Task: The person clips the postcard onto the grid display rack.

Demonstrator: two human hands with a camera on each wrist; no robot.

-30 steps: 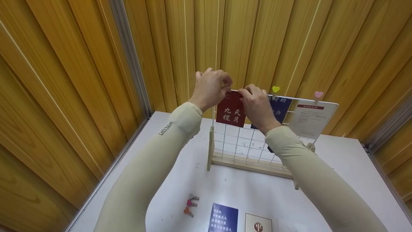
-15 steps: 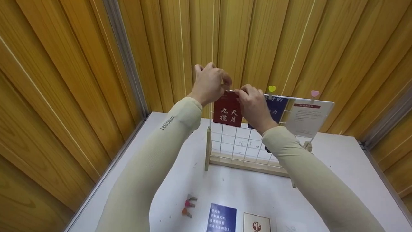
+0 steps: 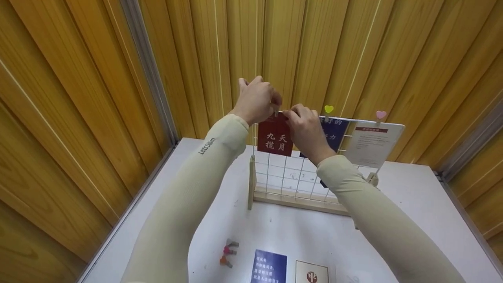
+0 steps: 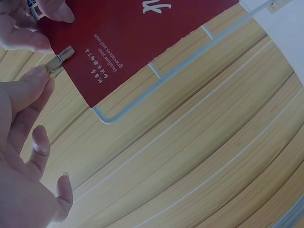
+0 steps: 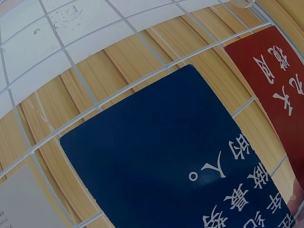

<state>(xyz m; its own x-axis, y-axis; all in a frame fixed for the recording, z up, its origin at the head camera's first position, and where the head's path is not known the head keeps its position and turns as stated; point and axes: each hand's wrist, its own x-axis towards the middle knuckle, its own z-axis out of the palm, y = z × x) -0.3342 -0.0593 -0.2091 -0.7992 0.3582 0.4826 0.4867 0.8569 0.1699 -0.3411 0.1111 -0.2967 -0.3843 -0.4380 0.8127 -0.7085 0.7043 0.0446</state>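
Observation:
My left hand (image 3: pixel 257 100) pinches a small wooden clothespin (image 4: pixel 60 58) between thumb and forefinger; its jaws sit over the top edge of a red card (image 3: pixel 275 135) with white lettering. That card lies against the upper left of a white wire grid (image 3: pixel 290 171). On the card's top edge, to the right of the clothespin, my right hand (image 3: pixel 308 129) pinches with thumb and fingertips. Behind the right hand hangs a dark blue card (image 5: pixel 142 142), below a yellow heart clip (image 3: pixel 329 109). A white printed card (image 3: pixel 367 143) hangs farther right under a pink heart clip (image 3: pixel 380 114).
The grid stands in a wooden base (image 3: pixel 298 199) on a white table (image 3: pixel 220 220). Several loose clips, one a pink clip (image 3: pixel 228 250), lie at front left. Near the front lie a blue card (image 3: pixel 270 267) and a cream card (image 3: pixel 311 271). Wood-panelled walls (image 3: pixel 188 59) enclose the table.
Both hands stay at the red card's top edge. The clothespin shows a little more below the left fingers. The head view has shifted slightly.

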